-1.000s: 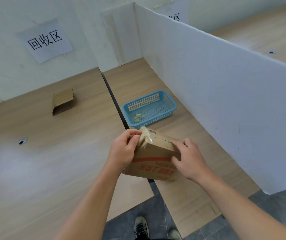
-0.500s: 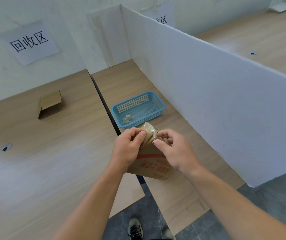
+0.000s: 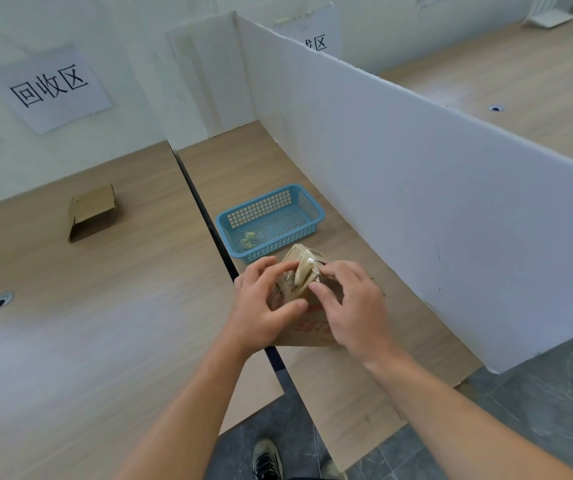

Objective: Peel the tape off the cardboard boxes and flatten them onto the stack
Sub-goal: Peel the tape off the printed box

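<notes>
Cardboard box (image 3: 307, 325) with red print, held in both hands over the front of the desk (image 3: 105, 306), just before a blue basket (image 3: 307, 206). The left hand (image 3: 260, 306) grips its left side. The right hand (image 3: 354, 306) curls over the top corner, thumb against crinkled clear tape (image 3: 304, 270). A folded carton (image 3: 92, 211) lies well apart, left.

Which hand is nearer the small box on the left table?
Left. Holding the taped box, the left hand is right of the small box, the right hand farther right.
</notes>
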